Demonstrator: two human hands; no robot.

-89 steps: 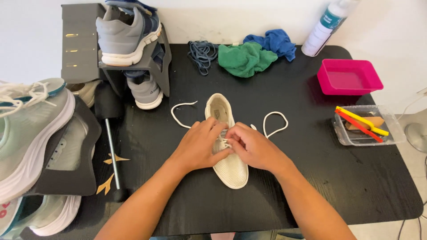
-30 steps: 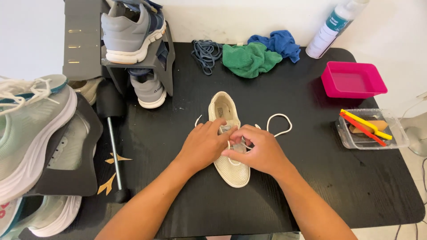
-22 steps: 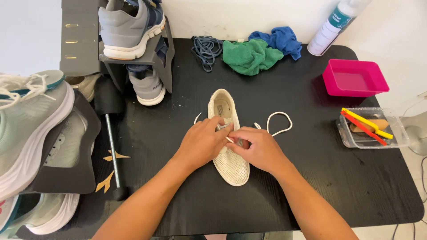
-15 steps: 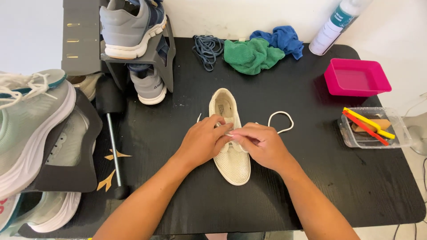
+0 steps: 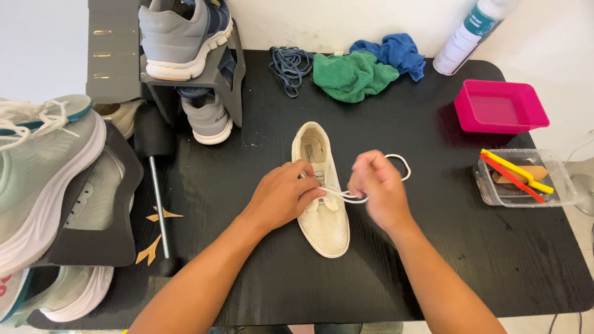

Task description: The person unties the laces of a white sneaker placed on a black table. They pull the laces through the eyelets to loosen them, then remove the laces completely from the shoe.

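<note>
A cream perforated shoe point(image 5: 325, 222) lies toe toward me in the middle of the black table point(image 5: 433, 260). My left hand point(image 5: 281, 195) rests on the shoe's left side, fingers pressing on the lacing area. My right hand point(image 5: 377, 188) is beside the shoe on its right, pinching the white shoelace point(image 5: 340, 196) and holding it taut sideways from the eyelets. A loop of the same lace curls past my right hand point(image 5: 402, 164).
A grey rack point(image 5: 117, 62) with sneakers stands at back left, more sneakers point(image 5: 43, 167) at far left. Dark laces point(image 5: 289, 65), green cloth point(image 5: 349, 74), blue cloth point(image 5: 396, 52) and a spray can point(image 5: 470, 34) line the back. Pink tray point(image 5: 501, 106) and clear box of tools point(image 5: 526, 179) sit right.
My right hand has moved right, away from the shoe, drawing the lace out sideways. The left hand has stayed on the shoe. The lace end on the left is gone from view.
</note>
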